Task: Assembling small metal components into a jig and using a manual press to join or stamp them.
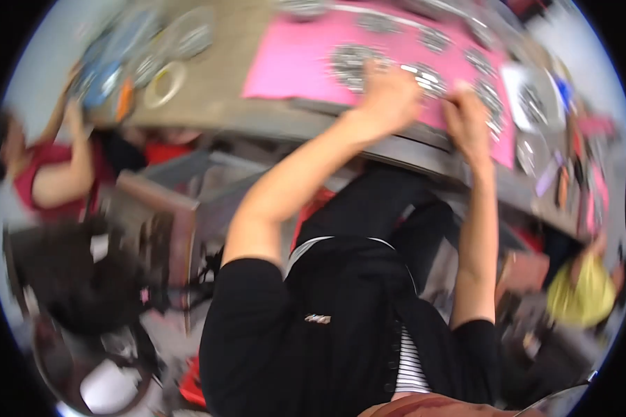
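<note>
A pink sheet (289, 69) covers part of the table, bearing several heaps of small shiny metal pieces. My left hand (392, 101) is over the sheet, between a large metal heap (348, 67) and a smaller heap (430, 80). Its back faces up, and motion blur smears the fingers. Farther right, my right hand (468, 124) has its fingers curled in close to the thumb, beside another heap of metal pieces (492, 104). Whatever lies between those fingers is too small and blurred to make out.
Left on the table are clear bags (189, 33), a pale ring-shaped roll (165, 85) and an orange-handled tool (124, 99). At right sits a white tray (518, 87) with metal pieces. People in red (62, 170) and yellow (583, 292) are at either side.
</note>
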Motion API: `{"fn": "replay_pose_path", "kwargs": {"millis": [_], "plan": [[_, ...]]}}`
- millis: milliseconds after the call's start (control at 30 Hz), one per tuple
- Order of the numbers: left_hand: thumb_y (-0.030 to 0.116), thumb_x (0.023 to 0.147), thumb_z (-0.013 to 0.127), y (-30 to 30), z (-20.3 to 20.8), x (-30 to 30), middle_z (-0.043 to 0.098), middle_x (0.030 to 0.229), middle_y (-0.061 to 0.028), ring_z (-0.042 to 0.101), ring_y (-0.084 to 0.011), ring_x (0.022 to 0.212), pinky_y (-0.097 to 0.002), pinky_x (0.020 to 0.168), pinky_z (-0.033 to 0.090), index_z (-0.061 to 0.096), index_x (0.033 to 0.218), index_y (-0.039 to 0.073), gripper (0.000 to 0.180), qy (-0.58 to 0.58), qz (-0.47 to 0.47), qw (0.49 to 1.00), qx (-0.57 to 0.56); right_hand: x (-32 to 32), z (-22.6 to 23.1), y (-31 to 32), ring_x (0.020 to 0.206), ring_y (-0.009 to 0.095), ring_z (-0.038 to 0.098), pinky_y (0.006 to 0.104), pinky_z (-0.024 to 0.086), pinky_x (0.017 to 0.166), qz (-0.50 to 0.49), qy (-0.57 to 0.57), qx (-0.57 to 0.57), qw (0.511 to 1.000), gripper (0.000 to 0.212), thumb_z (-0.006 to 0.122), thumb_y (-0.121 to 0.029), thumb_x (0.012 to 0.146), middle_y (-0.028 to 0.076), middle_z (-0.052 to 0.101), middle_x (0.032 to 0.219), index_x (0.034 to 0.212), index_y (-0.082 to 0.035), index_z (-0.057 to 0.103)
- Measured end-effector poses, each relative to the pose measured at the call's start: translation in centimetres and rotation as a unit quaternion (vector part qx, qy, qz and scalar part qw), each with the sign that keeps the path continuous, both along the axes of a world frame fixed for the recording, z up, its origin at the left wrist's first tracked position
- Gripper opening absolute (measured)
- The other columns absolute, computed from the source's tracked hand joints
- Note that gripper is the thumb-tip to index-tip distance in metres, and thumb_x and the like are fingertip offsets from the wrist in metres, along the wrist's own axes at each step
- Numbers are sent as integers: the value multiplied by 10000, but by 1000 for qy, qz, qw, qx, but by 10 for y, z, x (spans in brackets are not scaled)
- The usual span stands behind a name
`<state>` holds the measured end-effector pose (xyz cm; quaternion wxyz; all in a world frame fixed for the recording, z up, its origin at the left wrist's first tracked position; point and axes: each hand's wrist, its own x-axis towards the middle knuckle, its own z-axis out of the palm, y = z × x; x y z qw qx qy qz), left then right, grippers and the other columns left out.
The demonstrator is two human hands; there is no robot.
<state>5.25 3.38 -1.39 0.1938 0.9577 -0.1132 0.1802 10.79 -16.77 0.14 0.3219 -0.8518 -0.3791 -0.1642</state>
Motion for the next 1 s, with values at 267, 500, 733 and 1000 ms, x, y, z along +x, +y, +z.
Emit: {"fn": "replay_pose_path", "kwargs": {"millis": [267, 500, 733, 1000], "plan": [[190, 826, 724, -16, 28, -20, 654, 826, -11, 609, -219, 860, -553, 1037, 298, 704, 858, 110, 88, -24, -98, 987, -127, -54, 20, -29, 782, 305, 621, 393, 475, 697, -8, 117, 74, 990, 60, 692, -33, 859, 117, 625, 849, 894, -15, 646], [191, 824, 733, -32, 22, -34, 626, 840, -9, 591, -219, 852, -553, 1053, 293, 685, 892, 104, 120, -41, -114, 984, -130, -64, 2, -25, 882, 277, 595, 395, 447, 787, -29, -23, 31, 999, 141, 729, -35, 818, 87, 616, 923, 925, -36, 638], [183, 824, 738, -32, 20, -36, 617, 875, -21, 595, -221, 892, -539, 1061, 296, 686, 935, 110, 142, -65, -109, 987, -101, -46, 13, -29, 783, 318, 639, 405, 510, 700, -38, 65, 91, 993, 63, 690, -34, 859, 131, 642, 828, 916, -6, 687], [236, 843, 773, -42, 15, -41, 636, 896, -39, 613, -233, 894, -490, 1044, 328, 695, 979, 98, 209, -63, -85, 986, -132, 6, 1, -11, 794, 278, 667, 374, 513, 683, -97, 47, 15, 994, 163, 723, -148, 876, 125, 647, 851, 956, -7, 721]]}}
